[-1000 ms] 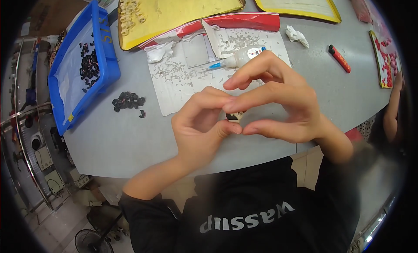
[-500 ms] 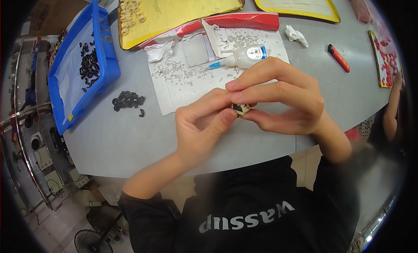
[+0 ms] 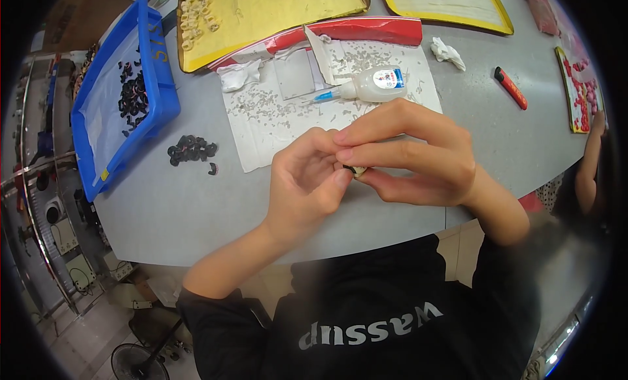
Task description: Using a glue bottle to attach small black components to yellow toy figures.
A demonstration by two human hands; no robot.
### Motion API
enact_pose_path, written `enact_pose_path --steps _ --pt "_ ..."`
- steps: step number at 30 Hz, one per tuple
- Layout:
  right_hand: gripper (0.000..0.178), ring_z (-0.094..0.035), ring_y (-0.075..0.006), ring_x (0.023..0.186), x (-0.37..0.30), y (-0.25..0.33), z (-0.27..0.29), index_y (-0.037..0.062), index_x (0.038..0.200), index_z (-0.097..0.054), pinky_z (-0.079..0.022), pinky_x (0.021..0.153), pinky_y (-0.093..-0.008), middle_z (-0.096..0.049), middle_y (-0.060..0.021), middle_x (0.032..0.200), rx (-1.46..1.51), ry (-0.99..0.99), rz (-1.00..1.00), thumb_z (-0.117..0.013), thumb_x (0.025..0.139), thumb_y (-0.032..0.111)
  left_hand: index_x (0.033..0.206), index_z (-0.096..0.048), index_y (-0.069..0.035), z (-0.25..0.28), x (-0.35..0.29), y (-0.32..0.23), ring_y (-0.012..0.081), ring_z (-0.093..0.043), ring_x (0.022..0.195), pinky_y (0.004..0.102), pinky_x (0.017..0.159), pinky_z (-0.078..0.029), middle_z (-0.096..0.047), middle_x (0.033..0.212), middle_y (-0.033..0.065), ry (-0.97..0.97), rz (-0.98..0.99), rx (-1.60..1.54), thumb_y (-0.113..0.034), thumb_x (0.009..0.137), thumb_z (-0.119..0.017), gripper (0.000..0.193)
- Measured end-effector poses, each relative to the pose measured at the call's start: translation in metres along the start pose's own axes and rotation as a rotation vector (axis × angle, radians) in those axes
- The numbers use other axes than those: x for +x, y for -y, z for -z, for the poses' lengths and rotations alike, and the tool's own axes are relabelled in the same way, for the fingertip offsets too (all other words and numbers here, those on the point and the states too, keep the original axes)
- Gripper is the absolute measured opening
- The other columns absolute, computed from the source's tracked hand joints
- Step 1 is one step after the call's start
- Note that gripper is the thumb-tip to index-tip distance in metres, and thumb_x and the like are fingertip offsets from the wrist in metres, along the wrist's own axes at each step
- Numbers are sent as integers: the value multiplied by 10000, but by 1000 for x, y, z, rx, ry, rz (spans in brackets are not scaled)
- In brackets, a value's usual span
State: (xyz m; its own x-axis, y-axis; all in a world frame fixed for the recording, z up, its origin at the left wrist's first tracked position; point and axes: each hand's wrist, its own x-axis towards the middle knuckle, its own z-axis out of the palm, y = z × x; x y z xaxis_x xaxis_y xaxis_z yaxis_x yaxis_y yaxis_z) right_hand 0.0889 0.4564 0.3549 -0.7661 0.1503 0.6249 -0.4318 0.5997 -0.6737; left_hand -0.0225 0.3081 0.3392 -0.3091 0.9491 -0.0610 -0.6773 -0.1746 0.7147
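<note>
Between the fingertips of both hands sits a small cream-and-black piece (image 3: pixel 358 171), mostly covered by the fingers. My left hand (image 3: pixel 304 180) is closed on its left side, thumb and forefinger pinching it. My right hand (image 3: pixel 418 154) grips it from the right, two fingers above and the thumb below. Just beyond the hands lies a clear glue bottle (image 3: pixel 379 85) with a blue needle tip, on its side on a white sheet (image 3: pixel 252 144) strewn with small grey flecks. To the left, a pile of small black curved pieces (image 3: pixel 190 149) rests on the grey table.
At the left edge stands a blue tray (image 3: pixel 157 72) holding black pieces. Yellow trays (image 3: pixel 275 20) with cream pieces lie at the back. Crumpled tissues (image 3: pixel 447 54) and a red-and-black cutter-like tool (image 3: pixel 510 89) lie nearby. Another person's arm (image 3: pixel 591 161) reaches a tray of pink pieces at right.
My fingers have shifted around the small piece, and less of it shows now. The left hand has curled and moved slightly right; the right hand has come a little lower and left.
</note>
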Motion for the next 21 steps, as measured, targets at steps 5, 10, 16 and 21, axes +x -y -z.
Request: enact_pose_path --steps 5,10,16,21 --pt "439 -632 -239 851 0 0 -2 5 958 -658 -519 710 -308 -636 -134 955 18 0 -11 -705 535 -106 1009 -512 26 0 0 -1 132 -541 930 276 821 -449 -555 979 79 -11 7 38 32 817 -538 194" --pt "407 -630 -250 864 -1 -4 -3 -3 959 -651 -518 716 -313 -631 -144 983 42 0 -17 -707 569 -105 992 -517 32 1 3 1 153 -560 935 292 840 -458 -567 959 87 -1 -43 40 49 822 -523 171" --pt "327 -592 -241 936 5 -1 13 -35 994 -608 -481 824 -337 -609 -162 1008 76 -65 -96 -637 680 -122 1136 -516 56 -9 7 -8 193 -569 1015 331 891 -454 -596 1086 161 -43 -57 117 -22 876 -524 272" --pt "306 -557 -237 966 1 -11 15 -48 1035 -534 -453 869 -353 -562 -167 1027 198 -264 -193 -573 740 -124 1221 -465 39 -7 11 -14 192 -580 998 324 883 -455 -606 1089 176 -129 -68 215 -59 892 -536 351"
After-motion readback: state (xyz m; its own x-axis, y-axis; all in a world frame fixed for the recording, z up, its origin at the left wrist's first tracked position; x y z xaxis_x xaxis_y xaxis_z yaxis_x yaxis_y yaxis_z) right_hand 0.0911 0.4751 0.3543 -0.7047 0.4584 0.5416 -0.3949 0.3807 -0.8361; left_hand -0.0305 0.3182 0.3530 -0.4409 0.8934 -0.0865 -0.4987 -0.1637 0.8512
